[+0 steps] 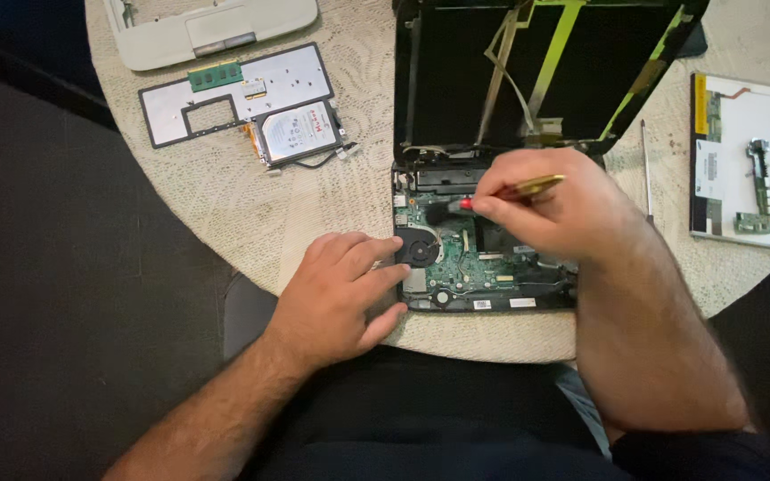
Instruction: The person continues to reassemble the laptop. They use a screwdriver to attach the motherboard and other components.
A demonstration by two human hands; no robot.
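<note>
An opened laptop base point(456, 298) with a green circuit board point(465, 258) and a round black fan point(420, 248) lies at the table's near edge. My left hand point(340, 294) rests flat on the table, fingertips touching the base's left side by the fan. My right hand point(554, 205) grips a small brush point(535, 186) with a gold handle and red collar; its dark bristles touch the board just above the fan. The black lid shell point(456, 71) with yellow-green strips stands open behind.
A round table with a pale lace cloth point(225, 191) carries a hard drive point(300, 132), a grey cover plate with a green memory stick point(216, 76), a white casing point(207, 27), a thin screwdriver point(646, 169) and a screen panel point(746, 174) at right.
</note>
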